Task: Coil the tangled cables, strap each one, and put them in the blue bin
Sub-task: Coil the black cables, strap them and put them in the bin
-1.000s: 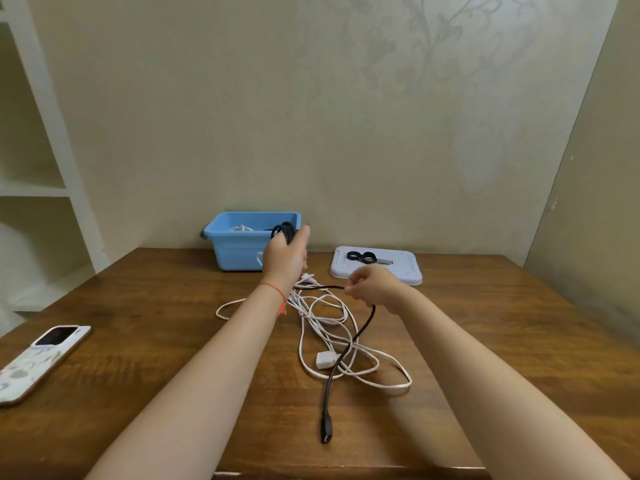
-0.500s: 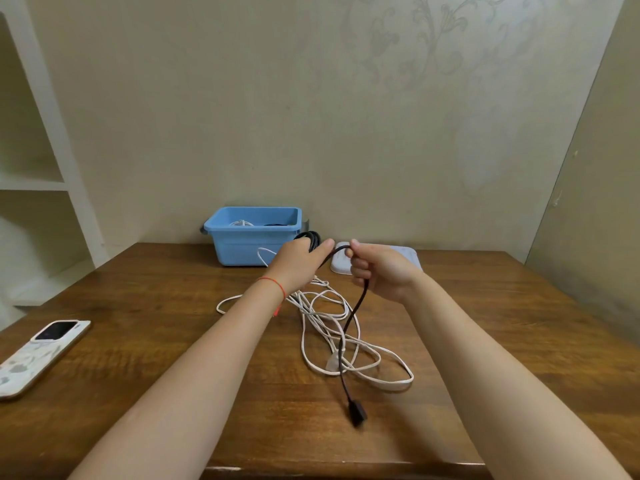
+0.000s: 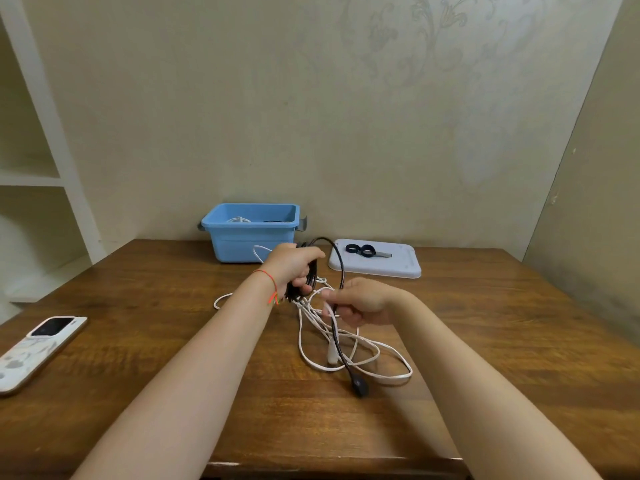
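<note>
The left hand [image 3: 294, 268] grips a bundle of coiled loops of the black cable [image 3: 341, 268] above the middle of the counter [image 3: 138, 341], fingers curled round the loops. From that bundle the cable arcs up and over to the right hand [image 3: 360, 301], just beside the left, which pinches the strand; below it the cable hangs to its black plug [image 3: 358, 386] near the counter's front edge. The tangled white cable [image 3: 346, 344] lies on the counter beneath both hands. The blue bin [image 3: 251, 233] stands at the back edge, behind the left hand, with a white coil showing inside. To its right a white tray [image 3: 398, 268] carries black straps [image 3: 360, 250]. A phone [image 3: 38, 348] lies near the left edge.
</note>
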`<state>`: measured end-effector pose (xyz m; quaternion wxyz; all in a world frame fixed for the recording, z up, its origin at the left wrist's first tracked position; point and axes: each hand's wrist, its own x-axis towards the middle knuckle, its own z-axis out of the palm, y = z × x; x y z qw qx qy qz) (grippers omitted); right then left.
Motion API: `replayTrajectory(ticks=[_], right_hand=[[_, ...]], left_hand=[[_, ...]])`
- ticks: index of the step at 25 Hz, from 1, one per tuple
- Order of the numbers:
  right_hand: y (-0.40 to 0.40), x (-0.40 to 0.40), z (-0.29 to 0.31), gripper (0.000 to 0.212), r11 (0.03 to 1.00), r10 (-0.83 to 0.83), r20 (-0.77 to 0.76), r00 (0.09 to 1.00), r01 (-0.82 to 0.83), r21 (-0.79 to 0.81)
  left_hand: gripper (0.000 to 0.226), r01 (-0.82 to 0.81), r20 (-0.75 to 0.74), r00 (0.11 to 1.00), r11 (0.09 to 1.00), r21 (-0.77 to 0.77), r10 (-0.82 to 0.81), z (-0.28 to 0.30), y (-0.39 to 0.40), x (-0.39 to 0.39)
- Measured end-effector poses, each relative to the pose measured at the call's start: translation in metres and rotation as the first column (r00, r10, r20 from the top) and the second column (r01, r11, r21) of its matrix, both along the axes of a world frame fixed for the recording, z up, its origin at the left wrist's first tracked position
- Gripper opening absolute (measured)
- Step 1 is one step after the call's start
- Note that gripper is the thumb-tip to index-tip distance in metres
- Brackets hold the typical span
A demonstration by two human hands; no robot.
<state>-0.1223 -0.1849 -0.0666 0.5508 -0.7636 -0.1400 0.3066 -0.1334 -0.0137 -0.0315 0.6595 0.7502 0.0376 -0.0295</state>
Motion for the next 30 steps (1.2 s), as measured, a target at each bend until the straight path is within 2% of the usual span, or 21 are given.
replayTrajectory(ticks=[1,2,3,4,6,10,11,12,13,15,16,18,20,21,23,25,27,29,30], right_hand=[[0.004,0.003,0.001,0.029,0.96,-0.149,-0.068,0.986,0.161,0.227],[0.007,0.007,0.003,0.026,0.836,-0.302,-0.16,0.94,0.342,0.428],[0.007,0.011,0.005,0.022,0.699,-0.425,-0.214,0.879,0.469,0.539],[0.006,0.014,0.005,0.018,0.62,-0.52,-0.213,0.827,0.538,0.571],[0.001,0.014,0.003,0.014,0.629,-0.617,-0.114,0.778,0.575,0.523],[-0.007,0.007,0.008,0.021,0.675,-0.567,-0.048,0.822,0.498,0.544],[-0.006,0.006,0.012,0.022,0.686,-0.601,0.016,0.799,0.506,0.523],[-0.006,0.006,0.018,0.023,0.691,-0.67,0.126,0.732,0.553,0.466],[-0.008,0.007,0.024,0.024,0.674,-0.735,0.271,0.621,0.632,0.382],[-0.013,0.009,0.035,0.027,0.589,-0.74,0.541,0.4,0.774,0.233],[-0.017,0.01,0.039,0.027,0.574,-0.712,0.599,0.366,0.795,0.196],[-0.024,0.013,0.043,0.019,0.608,-0.66,0.619,0.425,0.787,0.108],[-0.03,0.013,0.044,0.014,0.69,-0.53,0.631,0.566,0.72,-0.066],[-0.033,0.012,0.043,0.019,0.732,-0.456,0.623,0.636,0.666,-0.143],[-0.038,0.007,0.042,0.03,0.806,-0.341,0.58,0.74,0.547,-0.225],[-0.037,0.002,0.037,0.033,0.855,-0.191,0.536,0.822,0.408,-0.32],[-0.028,-0.005,0.033,0.022,0.815,0.058,0.487,0.871,0.24,-0.527],[-0.014,-0.013,0.033,0.019,0.689,0.278,0.363,0.889,0.079,-0.721],[-0.008,-0.015,0.034,0.022,0.654,0.335,0.308,0.891,0.016,-0.757]], left_hand=[[0.018,0.03,-0.008,1.0,0.998,0.054,-0.029,-0.001,0.0,0.0],[0.018,0.051,-0.013,0.999,0.992,0.112,-0.05,-0.003,0.001,0.0],[0.017,0.059,-0.014,0.998,0.985,0.161,-0.058,-0.006,0.002,0.0],[0.017,0.059,-0.015,0.998,0.979,0.197,-0.057,-0.008,0.003,0.001],[0.021,0.047,-0.024,0.999,0.966,0.253,-0.043,-0.012,0.004,0.003],[0.021,0.006,0.008,1.0,0.956,0.292,-0.008,-0.017,0.002,0.008],[0.02,0.013,0.008,1.0,0.956,0.295,-0.016,-0.017,0.001,0.008],[0.021,0.044,-0.004,0.999,0.95,0.308,-0.044,-0.015,0.0,0.006],[0.02,0.096,-0.027,0.995,0.941,0.323,-0.093,-0.011,-0.001,0.003],[0.021,0.237,-0.087,0.971,0.921,0.31,-0.221,-0.002,-0.001,-0.005],[0.025,0.326,-0.118,0.945,0.916,0.233,-0.306,0.001,0.001,-0.009],[0.034,0.503,-0.125,0.85,0.859,-0.094,-0.511,0.005,0.006,-0.016],[0.038,0.555,0.015,0.784,0.691,-0.462,-0.62,0.004,0.015,-0.019],[0.038,0.519,0.079,0.8,0.619,-0.59,-0.595,0.004,0.019,-0.018],[0.037,0.328,0.075,0.899,0.547,-0.77,-0.432,0.002,0.021,-0.014],[0.038,0.079,-0.023,0.979,0.484,-0.871,-0.201,-0.003,0.018,-0.006],[0.04,-0.059,-0.072,0.997,0.448,-0.892,-0.011,-0.005,0.011,0.0],[0.039,-0.098,-0.058,0.994,0.5,-0.861,0.095,-0.006,0.003,0.003],[0.036,-0.1,-0.017,0.99,0.6,-0.794,0.143,-0.006,0.0,0.003]])
